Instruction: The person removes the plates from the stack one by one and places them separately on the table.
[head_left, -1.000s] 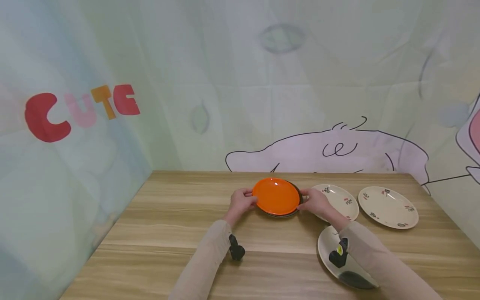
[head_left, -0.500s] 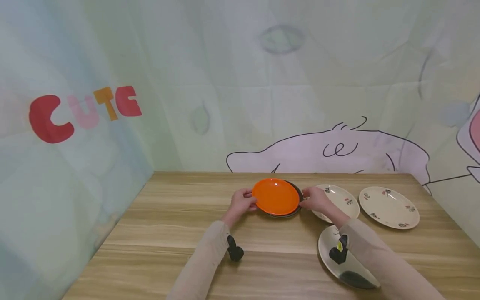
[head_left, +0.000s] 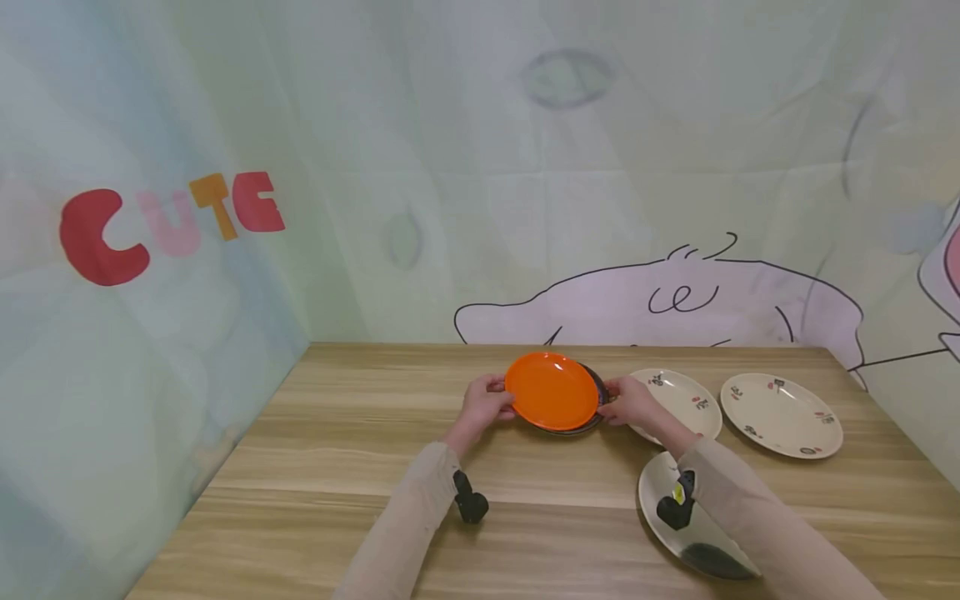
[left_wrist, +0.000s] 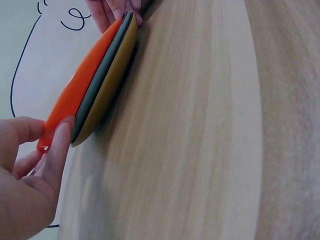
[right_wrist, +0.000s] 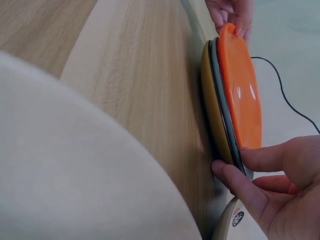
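A glossy orange plate [head_left: 551, 390] lies on top of a dark green plate [left_wrist: 102, 75], with a mustard-yellow plate or underside [left_wrist: 113, 75] beneath. My left hand [head_left: 482, 404] pinches the orange plate's left rim between thumb and fingers. At the opposite side my right hand [head_left: 632, 402] grips the rims of the lower layers, one digit above at the orange edge and another under the mustard layer [right_wrist: 212, 95]. The orange plate sits off-centre to the left, so a dark crescent shows at the right in the head view.
Two cream plates with small printed motifs, one [head_left: 686, 400] beside my right hand and another [head_left: 782, 415] farther right, lie on the wooden table [head_left: 360, 417]. A white plate with a grey patch [head_left: 660, 508] lies under my right forearm. A printed curtain [head_left: 360, 208] hangs behind.
The orange plate has risen slightly toward the back, and more of the dark plate shows at its right. My right fingertips have shifted from the orange rim outward onto the dark rim.
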